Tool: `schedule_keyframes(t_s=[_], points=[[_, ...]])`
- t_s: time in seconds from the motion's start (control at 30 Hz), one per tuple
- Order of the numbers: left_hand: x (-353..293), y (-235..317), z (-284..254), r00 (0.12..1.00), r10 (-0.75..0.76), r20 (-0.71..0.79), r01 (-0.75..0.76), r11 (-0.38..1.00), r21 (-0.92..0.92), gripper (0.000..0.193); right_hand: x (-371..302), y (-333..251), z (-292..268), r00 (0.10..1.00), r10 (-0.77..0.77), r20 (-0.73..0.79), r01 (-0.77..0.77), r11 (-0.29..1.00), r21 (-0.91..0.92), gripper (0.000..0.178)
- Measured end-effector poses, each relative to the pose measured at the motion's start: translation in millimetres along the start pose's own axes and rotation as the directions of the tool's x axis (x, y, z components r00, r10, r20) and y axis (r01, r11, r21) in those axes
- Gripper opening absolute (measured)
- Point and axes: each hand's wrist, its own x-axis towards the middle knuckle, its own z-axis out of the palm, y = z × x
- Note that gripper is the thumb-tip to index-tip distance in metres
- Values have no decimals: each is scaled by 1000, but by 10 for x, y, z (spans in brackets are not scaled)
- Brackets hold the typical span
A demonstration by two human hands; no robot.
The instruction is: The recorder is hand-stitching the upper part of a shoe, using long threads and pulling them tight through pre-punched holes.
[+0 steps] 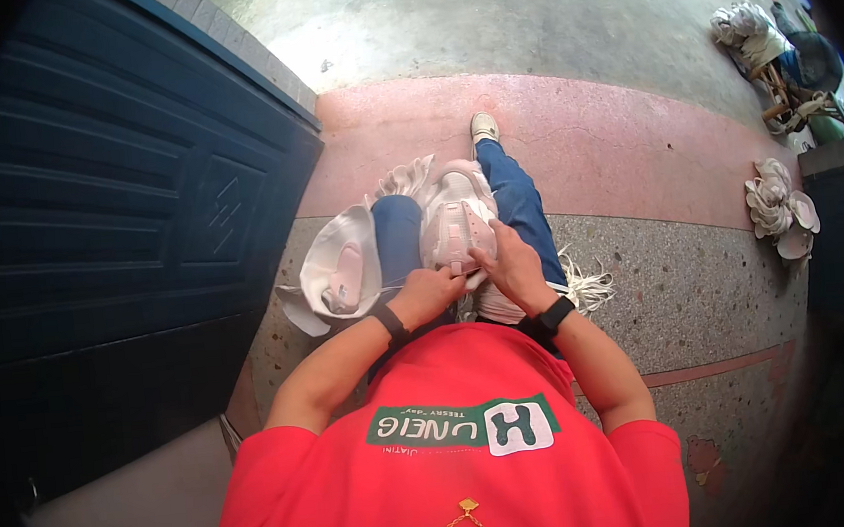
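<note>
A pink and white shoe upper (459,222) rests on my lap between my knees. My left hand (431,293) is closed, its fingertips pinching the near edge of the upper. On the right side of that same edge, my right hand (515,267) grips with bent fingers; exactly what lies between the fingertips is hidden. Over my left thigh lies another white shoe upper (330,266) with a pink inside. White laces (590,287) hang in a loose bunch beside my right thigh. A white cloth-like strip (499,307) lies across my lap, partly covered by my right forearm.
A dark blue panelled door (134,188) stands close on my left. Pale pieces (404,178) fan out beyond my left knee. At right, bundled white shoe parts (771,201) lie on the speckled floor (685,291). Farther back sits a cluttered wooden stool or chair (777,97).
</note>
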Motion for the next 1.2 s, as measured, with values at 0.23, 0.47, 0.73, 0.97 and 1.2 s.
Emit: schedule_keyframes(t_s=[0.23, 0.47, 0.73, 0.97, 1.2], points=[[-135, -95, -217, 905, -299, -301, 169, 905, -390, 25, 98, 197, 218, 984, 37, 173, -3, 982, -191, 40], [243, -149, -305, 869, -487, -89, 452, 853, -260, 30, 235, 361, 122, 958, 40, 284, -58, 997, 56, 40], [255, 67, -426, 956, -97, -275, -2, 941, -338, 11, -313, 658, -464, 963, -168, 210, 186, 980, -70, 12], [763, 301, 56, 994, 72, 86, -42, 951, -307, 16, -337, 623, -388, 933, -225, 280, 309, 900, -308, 11], [849, 323, 154, 988, 100, 114, -71, 970, -231, 20, -392, 492, -475, 909, -395, 137, 416, 886, -204, 14]])
